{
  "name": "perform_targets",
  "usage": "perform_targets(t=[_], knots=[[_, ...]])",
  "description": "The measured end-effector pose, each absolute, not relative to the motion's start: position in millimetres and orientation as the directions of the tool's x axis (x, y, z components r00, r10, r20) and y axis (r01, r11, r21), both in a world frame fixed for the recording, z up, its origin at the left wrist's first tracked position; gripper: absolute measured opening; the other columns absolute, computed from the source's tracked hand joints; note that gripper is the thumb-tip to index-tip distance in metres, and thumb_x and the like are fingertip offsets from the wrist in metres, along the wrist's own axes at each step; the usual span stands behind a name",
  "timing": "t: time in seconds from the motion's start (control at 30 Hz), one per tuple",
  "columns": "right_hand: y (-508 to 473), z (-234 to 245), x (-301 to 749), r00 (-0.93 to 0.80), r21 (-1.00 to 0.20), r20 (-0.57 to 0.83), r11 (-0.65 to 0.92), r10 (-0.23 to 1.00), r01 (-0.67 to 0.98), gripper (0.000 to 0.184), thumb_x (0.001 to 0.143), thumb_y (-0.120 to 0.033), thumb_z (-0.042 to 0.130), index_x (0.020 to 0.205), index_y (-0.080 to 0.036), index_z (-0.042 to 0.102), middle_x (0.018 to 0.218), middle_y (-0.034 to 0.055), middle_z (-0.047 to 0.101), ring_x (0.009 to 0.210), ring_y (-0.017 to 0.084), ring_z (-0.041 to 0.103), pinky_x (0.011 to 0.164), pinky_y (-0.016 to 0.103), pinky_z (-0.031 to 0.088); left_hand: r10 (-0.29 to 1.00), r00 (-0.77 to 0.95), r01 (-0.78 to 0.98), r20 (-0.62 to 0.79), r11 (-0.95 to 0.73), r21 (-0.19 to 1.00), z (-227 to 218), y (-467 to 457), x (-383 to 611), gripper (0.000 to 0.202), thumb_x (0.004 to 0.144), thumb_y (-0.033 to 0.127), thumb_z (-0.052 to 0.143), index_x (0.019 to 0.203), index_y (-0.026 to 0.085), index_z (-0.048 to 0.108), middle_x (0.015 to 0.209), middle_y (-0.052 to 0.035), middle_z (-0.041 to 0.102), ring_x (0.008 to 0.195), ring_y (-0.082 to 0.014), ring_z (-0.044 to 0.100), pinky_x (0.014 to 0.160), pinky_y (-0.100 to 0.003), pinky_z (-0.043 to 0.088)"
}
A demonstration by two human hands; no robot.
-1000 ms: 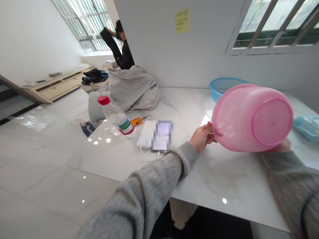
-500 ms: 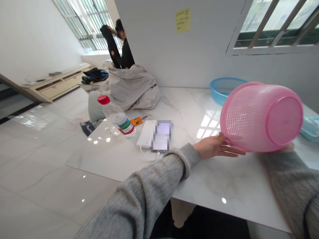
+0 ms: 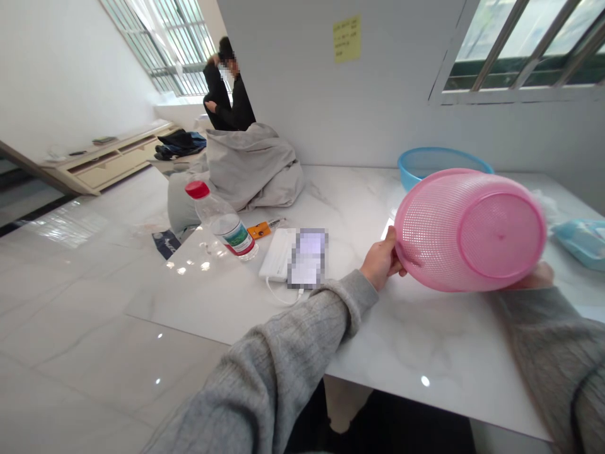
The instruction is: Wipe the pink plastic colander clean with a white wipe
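Observation:
A pink mesh plastic basket [image 3: 501, 236] is held tilted above the white table, its round base turned toward me. My left hand [image 3: 382, 261] grips the basket's left rim, thumb on top and fingers curled under. At the lower right, my right hand [image 3: 536, 277] is against the basket; its fingers are mostly hidden behind the pink plastic, so their grip does not show. Behind the basket stands a blue plastic basin [image 3: 444, 161], partly covered by it.
Left on the marble-patterned table [image 3: 416, 340] are a phone [image 3: 307, 258], a white power bank [image 3: 276, 255] with cable, and a red-capped bottle [image 3: 227, 227]. A grey cloth [image 3: 255, 167] lies behind. A light-blue packet [image 3: 583, 239] is at right. A person [image 3: 231, 94] sits beyond.
The basket has moved left and turned so its base faces me more. My left hand's fingers, stretched out before, have closed on the rim. The person's raised leg has shifted.

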State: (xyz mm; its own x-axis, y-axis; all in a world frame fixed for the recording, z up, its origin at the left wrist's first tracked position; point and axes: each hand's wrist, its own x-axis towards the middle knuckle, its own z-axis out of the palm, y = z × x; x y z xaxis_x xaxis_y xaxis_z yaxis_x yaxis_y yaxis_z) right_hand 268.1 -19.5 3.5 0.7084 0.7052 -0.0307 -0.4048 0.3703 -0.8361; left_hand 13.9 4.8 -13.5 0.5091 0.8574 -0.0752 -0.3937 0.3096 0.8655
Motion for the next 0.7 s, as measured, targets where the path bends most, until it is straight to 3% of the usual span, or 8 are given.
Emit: perform_targets(t=[0.1,0.23,0.3,0.37,0.47,0.57,0.7], knots=[[-19,-5,281,0.743,-0.917,-0.032,0.277,0.669,-0.289,0.024,0.064,-0.028,0.063,0.082,-0.024,0.078,0.121,0.0092,0.079,0.140,0.034,0.065,0.133,0.059,0.035,0.861,0.504,-0.415,-0.069,0.312,0.855,-13,5,14,0.083,0.090,0.099,0.041,0.066,0.020,0.057,0.042,0.0050,0.039,0.041,-0.0092,0.030,0.051,-0.030,0.040],[-20,-12,289,0.811,-0.954,0.043,0.265,0.583,-0.140,0.014,0.063,-0.040,0.074,0.073,-0.030,0.075,0.115,0.0066,0.078,0.143,0.038,0.061,0.131,0.061,0.033,0.801,0.599,-0.415,-0.016,0.328,0.849,-13,1,15,0.086,0.095,0.095,0.035,0.075,0.017,0.064,0.050,0.0022,0.047,0.045,-0.0104,0.039,0.058,-0.031,0.045],[-21,-12,287,0.789,-0.944,0.077,0.299,0.609,-0.139,0.020,0.064,-0.044,0.076,0.077,-0.030,0.076,0.118,0.0083,0.078,0.142,0.037,0.062,0.132,0.056,0.034,0.738,0.675,-0.417,0.010,0.371,0.830,-12,-3,17,0.079,0.098,0.088,0.045,0.089,0.014,0.070,0.064,-0.0031,0.062,0.056,-0.0138,0.057,0.069,-0.035,0.053],[-22,-9,283,0.711,-0.916,0.135,0.360,0.691,-0.176,0.027,0.071,-0.048,0.073,0.087,-0.027,0.080,0.124,0.0102,0.077,0.140,0.033,0.064,0.132,0.051,0.035,0.650,0.759,-0.402,0.021,0.444,0.801,-11,-8,20,0.063,0.101,0.075,0.060,0.108,0.013,0.072,0.090,-0.0101,0.075,0.078,-0.0199,0.074,0.089,-0.042,0.059],[-22,-5,279,0.622,-0.887,0.181,0.400,0.762,-0.232,0.028,0.079,-0.041,0.066,0.093,-0.022,0.081,0.129,0.0126,0.075,0.137,0.028,0.065,0.132,0.046,0.034,0.558,0.830,-0.356,0.015,0.508,0.784,-11,-13,22,0.048,0.104,0.059,0.067,0.121,0.014,0.071,0.113,-0.0145,0.079,0.098,-0.0243,0.079,0.110,-0.052,0.054],[-22,-3,279,0.632,-0.900,0.079,0.327,0.771,-0.287,0.027,0.076,-0.029,0.059,0.092,-0.023,0.080,0.130,0.0112,0.075,0.133,0.027,0.068,0.129,0.048,0.037,0.602,0.798,-0.352,-0.009,0.478,0.805,-14,-11,21,0.050,0.103,0.061,0.068,0.119,0.014,0.071,0.110,-0.0136,0.080,0.091,-0.0223,0.079,0.107,-0.050,0.056],[-21,-6,281,0.634,-0.909,-0.053,0.227,0.772,-0.351,0.042,0.061,-0.022,0.059,0.097,-0.021,0.081,0.134,0.0132,0.075,0.134,0.031,0.068,0.128,0.056,0.038,0.753,0.658,-0.413,0.007,0.353,0.840,-19,0,19,0.064,0.097,0.078,0.063,0.097,0.015,0.069,0.079,-0.0066,0.075,0.060,-0.0134,0.063,0.083,-0.040,0.059]])
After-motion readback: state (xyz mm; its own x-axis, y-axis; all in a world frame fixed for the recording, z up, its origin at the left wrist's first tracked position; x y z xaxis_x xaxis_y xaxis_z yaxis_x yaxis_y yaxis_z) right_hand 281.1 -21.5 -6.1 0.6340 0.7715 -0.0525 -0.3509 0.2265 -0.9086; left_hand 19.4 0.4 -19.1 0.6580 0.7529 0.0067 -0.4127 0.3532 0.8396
